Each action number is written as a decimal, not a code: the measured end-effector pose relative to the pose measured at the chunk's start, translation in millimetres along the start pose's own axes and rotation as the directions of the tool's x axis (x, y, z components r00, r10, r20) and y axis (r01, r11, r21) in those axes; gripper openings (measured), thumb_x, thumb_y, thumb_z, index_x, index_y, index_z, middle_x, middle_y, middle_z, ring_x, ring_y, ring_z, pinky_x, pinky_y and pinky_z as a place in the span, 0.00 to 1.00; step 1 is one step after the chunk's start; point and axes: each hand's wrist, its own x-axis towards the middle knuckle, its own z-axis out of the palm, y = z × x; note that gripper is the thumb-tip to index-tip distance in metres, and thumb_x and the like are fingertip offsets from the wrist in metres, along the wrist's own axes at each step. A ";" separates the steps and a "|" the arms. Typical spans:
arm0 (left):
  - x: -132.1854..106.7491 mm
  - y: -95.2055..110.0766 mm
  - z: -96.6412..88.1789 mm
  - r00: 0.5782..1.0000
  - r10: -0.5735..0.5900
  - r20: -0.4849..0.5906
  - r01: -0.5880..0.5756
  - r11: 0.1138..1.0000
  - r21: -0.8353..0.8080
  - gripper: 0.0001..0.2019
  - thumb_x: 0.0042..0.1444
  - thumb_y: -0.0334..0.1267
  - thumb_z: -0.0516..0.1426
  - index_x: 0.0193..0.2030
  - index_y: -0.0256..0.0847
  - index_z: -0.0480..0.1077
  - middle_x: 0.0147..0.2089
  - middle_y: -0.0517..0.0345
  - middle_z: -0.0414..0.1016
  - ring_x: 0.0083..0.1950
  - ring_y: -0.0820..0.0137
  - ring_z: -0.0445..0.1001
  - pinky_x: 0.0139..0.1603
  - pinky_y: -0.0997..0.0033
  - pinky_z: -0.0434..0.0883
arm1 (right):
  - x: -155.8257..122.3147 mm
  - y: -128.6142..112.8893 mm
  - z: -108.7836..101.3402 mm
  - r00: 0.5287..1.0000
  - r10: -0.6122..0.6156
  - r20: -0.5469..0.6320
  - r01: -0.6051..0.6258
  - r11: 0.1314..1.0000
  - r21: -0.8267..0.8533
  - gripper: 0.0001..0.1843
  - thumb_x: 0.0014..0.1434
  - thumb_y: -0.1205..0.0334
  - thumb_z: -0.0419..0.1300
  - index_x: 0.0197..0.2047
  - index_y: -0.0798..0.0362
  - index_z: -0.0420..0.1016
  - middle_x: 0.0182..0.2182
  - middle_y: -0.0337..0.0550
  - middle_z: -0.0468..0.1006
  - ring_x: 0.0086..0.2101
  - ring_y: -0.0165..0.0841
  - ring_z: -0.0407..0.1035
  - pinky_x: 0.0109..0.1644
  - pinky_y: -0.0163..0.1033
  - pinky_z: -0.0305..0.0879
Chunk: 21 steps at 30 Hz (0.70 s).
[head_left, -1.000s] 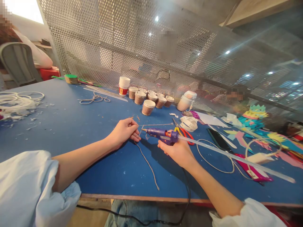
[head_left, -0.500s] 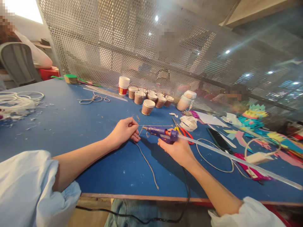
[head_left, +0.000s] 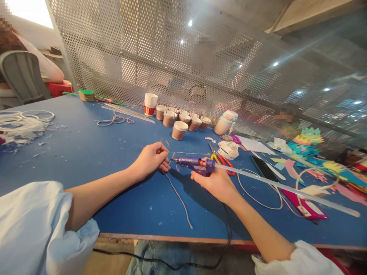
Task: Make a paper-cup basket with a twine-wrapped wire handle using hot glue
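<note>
My right hand (head_left: 219, 185) is wrapped round a purple hot glue gun (head_left: 195, 164), whose nozzle points left. From the gun's back a long clear glue stick (head_left: 286, 190) reaches far to the right. Just left of the nozzle, my left hand (head_left: 153, 157) is closed in a pinch on a thin grey cord (head_left: 181, 202). The cord's loose end trails over the blue table (head_left: 123, 214) toward the front edge. Near the nozzle runs a thin straight strand, too fine to make out clearly. Whether the nozzle touches the cord I cannot tell.
Several cord-wrapped cups (head_left: 180, 130) stand behind my hands, beside a stack of paper cups (head_left: 150, 104). Scissors (head_left: 222, 158), a white tape roll (head_left: 228, 149) and a phone (head_left: 263, 169) lie right. The gun's black cable (head_left: 228, 229) hangs over the front edge.
The glue gun has tilted: its nozzle is slightly lower, and the far end of the glue stick is higher. My left hand has hardly moved.
</note>
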 end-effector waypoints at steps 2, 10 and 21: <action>0.2 -0.2 -0.2 1.000 0.005 -0.002 -0.005 1.000 -0.004 0.07 0.53 0.24 0.52 0.28 0.37 0.63 0.21 0.64 0.69 0.22 0.70 0.77 0.23 0.71 0.76 | -1.5 0.6 -0.1 1.000 -0.012 0.015 0.012 1.000 0.007 0.10 0.50 0.54 0.60 0.29 0.51 0.69 0.23 0.39 0.77 0.21 0.32 0.68 0.25 0.37 0.64; 1.4 -2.2 -0.7 1.000 -0.003 0.009 0.004 1.000 -0.023 0.06 0.54 0.25 0.51 0.29 0.37 0.63 0.21 0.63 0.69 0.21 0.70 0.77 0.23 0.71 0.76 | -0.3 2.5 1.6 0.995 -0.029 -0.099 0.034 0.998 0.050 0.10 0.50 0.54 0.60 0.31 0.51 0.67 0.22 0.39 0.77 0.21 0.33 0.68 0.24 0.37 0.63; 1.7 -2.8 -1.0 0.999 -0.025 0.020 0.026 0.999 -0.038 0.06 0.55 0.25 0.51 0.29 0.37 0.62 0.21 0.62 0.70 0.22 0.69 0.77 0.23 0.71 0.75 | -2.7 1.0 1.0 0.996 -0.017 -0.089 0.021 0.999 0.043 0.11 0.49 0.53 0.59 0.31 0.50 0.66 0.24 0.39 0.77 0.23 0.35 0.70 0.27 0.38 0.64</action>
